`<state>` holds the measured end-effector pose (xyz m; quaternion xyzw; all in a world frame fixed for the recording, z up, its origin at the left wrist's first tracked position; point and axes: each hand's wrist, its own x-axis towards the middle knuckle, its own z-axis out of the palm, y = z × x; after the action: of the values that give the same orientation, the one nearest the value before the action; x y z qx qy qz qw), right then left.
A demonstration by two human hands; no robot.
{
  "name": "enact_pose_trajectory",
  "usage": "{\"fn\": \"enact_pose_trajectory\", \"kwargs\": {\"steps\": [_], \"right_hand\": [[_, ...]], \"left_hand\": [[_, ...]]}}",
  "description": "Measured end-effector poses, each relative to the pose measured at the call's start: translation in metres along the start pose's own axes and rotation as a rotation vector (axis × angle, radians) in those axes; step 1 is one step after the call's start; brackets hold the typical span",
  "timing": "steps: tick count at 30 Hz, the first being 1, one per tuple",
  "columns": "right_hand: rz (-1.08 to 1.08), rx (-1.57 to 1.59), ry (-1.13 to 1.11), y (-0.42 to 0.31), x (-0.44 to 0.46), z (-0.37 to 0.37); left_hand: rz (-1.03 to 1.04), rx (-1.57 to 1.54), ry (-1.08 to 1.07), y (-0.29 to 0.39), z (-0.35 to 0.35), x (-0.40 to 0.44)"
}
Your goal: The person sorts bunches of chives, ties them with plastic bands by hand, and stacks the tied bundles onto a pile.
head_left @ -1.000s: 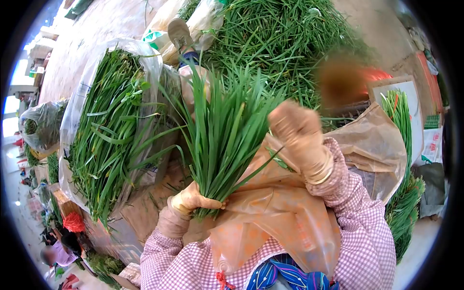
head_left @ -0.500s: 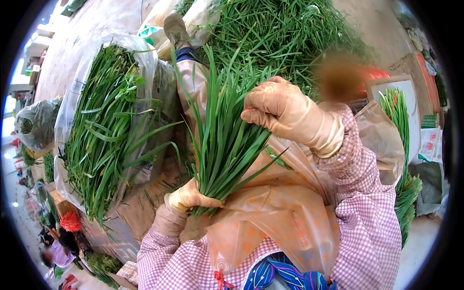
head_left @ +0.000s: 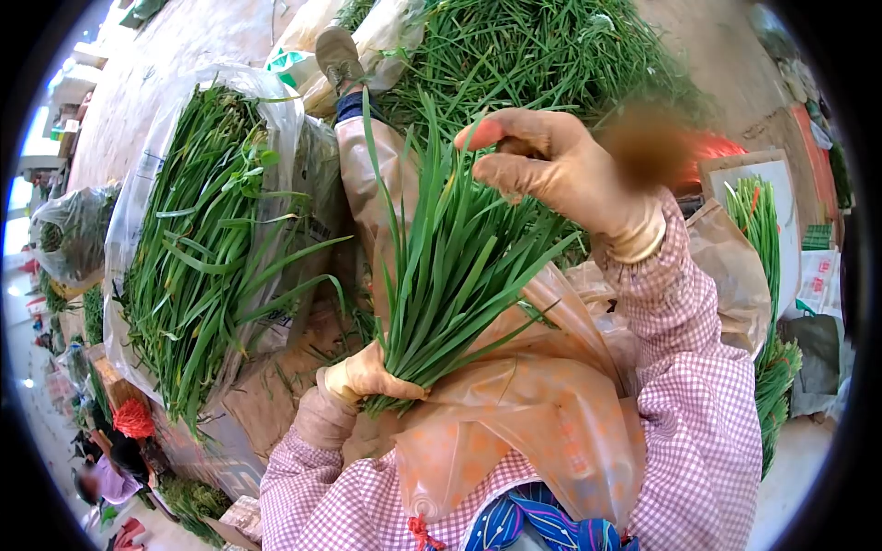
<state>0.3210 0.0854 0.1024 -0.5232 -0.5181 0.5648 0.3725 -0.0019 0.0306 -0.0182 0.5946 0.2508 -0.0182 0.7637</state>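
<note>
My gloved left hand [head_left: 369, 375] is wrapped round the lower end of a bunch of garlic chives [head_left: 459, 285], whose long flat leaves fan upward and to the right. Above the bunch's upper leaves, my gloved right hand [head_left: 574, 170] has its thumb and forefinger apart, with nothing visible between them. Its other fingers are partly hidden. A translucent orange-patterned apron [head_left: 514, 404] covers my lap under the bunch.
A plastic bag [head_left: 124, 266] full of chives lies on the left. Ahead is a large heap of chives [head_left: 542, 64], with my shoe [head_left: 338, 60] near its left edge. A bundle of green stalks [head_left: 755, 230] stands at right. Another person [head_left: 118, 477] is far left.
My right hand has risen slightly, and its thumb and forefinger have spread from a closed shape. The left hand keeps its hold, while the chive leaves lean further right.
</note>
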Motion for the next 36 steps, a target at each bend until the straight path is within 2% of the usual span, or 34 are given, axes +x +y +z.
{"fn": "enact_pose_trajectory", "kwargs": {"steps": [2,4,5,6,8,9,10,12,13,14,16,18,19,22,24,25,28,30,32,34,36], "right_hand": [[0.016,0.006,-0.055,-0.004,0.007,0.005],[-0.007,-0.141,-0.151,0.005,0.014,0.01],[-0.133,-0.227,-0.138,0.013,0.017,0.013],[-0.13,-0.226,-0.144,0.019,0.018,0.015],[-0.291,-0.282,-0.1,0.027,0.017,0.019],[-0.418,-0.428,-0.019,0.026,0.013,0.02],[-0.414,-0.427,-0.021,0.027,0.01,0.022],[-0.464,-0.641,0.134,0.03,0.005,0.026],[-0.528,-0.633,0.233,0.037,0.004,0.029],[-0.525,-0.634,0.233,0.047,0.005,0.029],[-0.31,-0.119,0.706,0.062,0.01,0.019],[-0.184,0.203,0.802,0.061,0.004,-0.011],[-0.191,0.289,0.765,0.063,-0.001,-0.019],[-0.213,0.257,0.701,0.078,-0.015,-0.023],[-0.078,0.315,0.644,0.1,-0.024,-0.027],[0.046,0.417,0.674,0.106,-0.029,-0.023],[0.026,0.447,0.751,0.111,-0.045,-0.005],[-0.144,0.399,0.805,0.085,-0.053,0.007],[-0.42,0.285,0.721,0.065,-0.059,0.007],[-0.491,0.226,0.663,0.054,-0.053,0.001],[-0.558,0.162,0.597,0.037,-0.05,0.002]], "left_hand": [[0.016,0.036,-0.004,0.001,0.0,0.002],[0.032,0.066,-0.009,0.003,0.001,0.005],[0.047,0.099,-0.021,0.005,0.001,0.006],[0.062,0.131,-0.034,0.006,0.002,0.006],[0.069,0.12,-0.013,0.001,0.005,0.006],[0.073,0.116,-0.005,-0.004,0.005,0.006],[0.077,0.112,0.002,-0.009,0.006,0.006],[0.008,0.038,0.001,-0.018,0.008,0.006],[-0.015,0.013,0.0,-0.02,0.009,0.007],[-0.055,-0.039,0.009,-0.02,0.009,0.007],[-0.095,-0.09,0.018,-0.02,0.011,0.007],[-0.06,-0.046,0.046,-0.019,0.013,0.005],[-0.041,-0.021,0.06,-0.017,0.013,0.005],[0.006,0.03,0.083,-0.008,0.013,0.007],[-0.05,-0.005,0.175,0.012,0.008,0.004],[-0.067,-0.01,0.2,0.019,0.004,0.002],[-0.1,-0.043,0.185,0.034,-0.013,-0.004],[-0.169,-0.1,0.163,0.035,-0.014,-0.009],[-0.118,-0.024,0.244,0.036,-0.003,-0.006],[0.002,0.233,0.204,0.026,0.002,-0.004],[-0.03,0.113,0.196,0.021,0.004,-0.004]]}}
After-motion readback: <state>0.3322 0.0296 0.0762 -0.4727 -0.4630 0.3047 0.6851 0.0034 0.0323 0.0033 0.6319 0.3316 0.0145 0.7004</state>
